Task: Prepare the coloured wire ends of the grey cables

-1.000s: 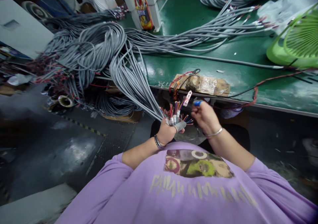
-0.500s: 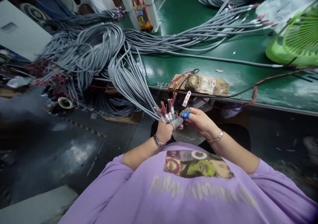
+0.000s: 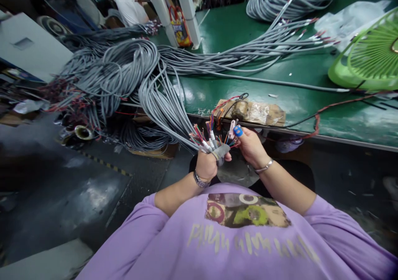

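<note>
Left hand (image 3: pixel 207 165): closed around the cable bundle (image 3: pixel 175 118); a grey cover (image 3: pixel 222 150) sits over the thumb.
Bundle position: in front of the purple shirt (image 3: pixel 242 255), just off the near edge of the green desk (image 3: pixel 236 27); grey lengths rise leftward from the left hand to the cable heap (image 3: pixel 127 64).
Wire ends (image 3: pixel 197 136): fanned upward above the left hand; red, orange, blue and green strands, with white sections (image 3: pixel 212 135) at the base of some.
Right hand (image 3: pixel 253 147): fingers bent, beside the wire ends; a blue band (image 3: pixel 238 131) on one digit lies against a small pale tag (image 3: pixel 231 128). From here I cannot tell whether tag or wire is gripped.
Desk edge, near side: wooden board (image 3: pixel 273 113), taped, with thin red and black leads.
Desk, right end: green fan (image 3: pixel 343 76), beside a translucent plastic bag (image 3: pixel 351 23).
Desk, far side: coiled cable (image 3: pixel 270 7).
Far left: a person in white (image 3: pixel 129 8), behind the cables.
</note>
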`<state>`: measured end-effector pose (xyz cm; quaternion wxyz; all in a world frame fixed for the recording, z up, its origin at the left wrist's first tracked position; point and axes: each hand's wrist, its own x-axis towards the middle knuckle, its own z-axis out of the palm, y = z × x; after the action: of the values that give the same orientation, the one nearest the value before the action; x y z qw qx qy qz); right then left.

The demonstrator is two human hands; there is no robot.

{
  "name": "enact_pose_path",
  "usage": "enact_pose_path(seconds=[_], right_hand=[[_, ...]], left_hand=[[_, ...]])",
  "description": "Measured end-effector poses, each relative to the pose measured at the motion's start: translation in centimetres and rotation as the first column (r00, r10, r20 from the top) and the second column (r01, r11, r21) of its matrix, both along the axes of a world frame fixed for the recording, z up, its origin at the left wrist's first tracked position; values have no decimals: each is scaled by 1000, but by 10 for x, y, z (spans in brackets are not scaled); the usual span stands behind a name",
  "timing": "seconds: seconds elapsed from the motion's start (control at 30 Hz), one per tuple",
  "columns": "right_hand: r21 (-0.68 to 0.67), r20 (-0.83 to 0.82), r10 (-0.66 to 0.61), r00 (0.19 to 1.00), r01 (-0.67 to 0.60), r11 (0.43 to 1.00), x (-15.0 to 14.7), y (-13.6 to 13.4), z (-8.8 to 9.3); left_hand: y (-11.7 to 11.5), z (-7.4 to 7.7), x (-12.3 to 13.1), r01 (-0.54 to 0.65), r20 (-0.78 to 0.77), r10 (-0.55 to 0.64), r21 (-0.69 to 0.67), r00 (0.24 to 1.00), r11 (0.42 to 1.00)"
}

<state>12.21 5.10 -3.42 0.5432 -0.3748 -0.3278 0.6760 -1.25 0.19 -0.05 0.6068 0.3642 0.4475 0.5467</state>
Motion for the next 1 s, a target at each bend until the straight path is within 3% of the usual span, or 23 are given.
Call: enact_pose_path(seconds=[0.1, 0.27, 0.37, 0.57, 0.63, 0.8, 1.0], right_hand=[[18, -25, -114, 993, 115, 993, -7, 3, -4], [-143, -225, 51, 973, -85, 986, -12, 8, 7], [-181, -244, 42, 969, -88, 980, -14, 10, 12], [-8, -110, -173, 979, 174, 985, -17, 7, -2], [-17, -144, -136, 980, 135, 991, -17, 6, -3], [-136, -257, 113, 960, -152, 979, -15, 5, 8], [-185, -292, -49, 955, -6, 983, -16, 10, 7]], left_hand=[[3, -3, 1, 0, -14, 0, -18, 1000, 1000], [5, -7, 3, 7, -40, -8, -24, 999, 1000], [6, -7, 3, 8, -54, -10, -25, 998, 1000], [4, -5, 2, 6, -7, -6, -30, 1000, 1000], [5, -5, 2, 12, -10, -12, -37, 1000, 999], [6, -9, 3, 12, 3, -12, -45, 1000, 999], [7, -11, 3, 15, -23, -16, -40, 1000, 999]])
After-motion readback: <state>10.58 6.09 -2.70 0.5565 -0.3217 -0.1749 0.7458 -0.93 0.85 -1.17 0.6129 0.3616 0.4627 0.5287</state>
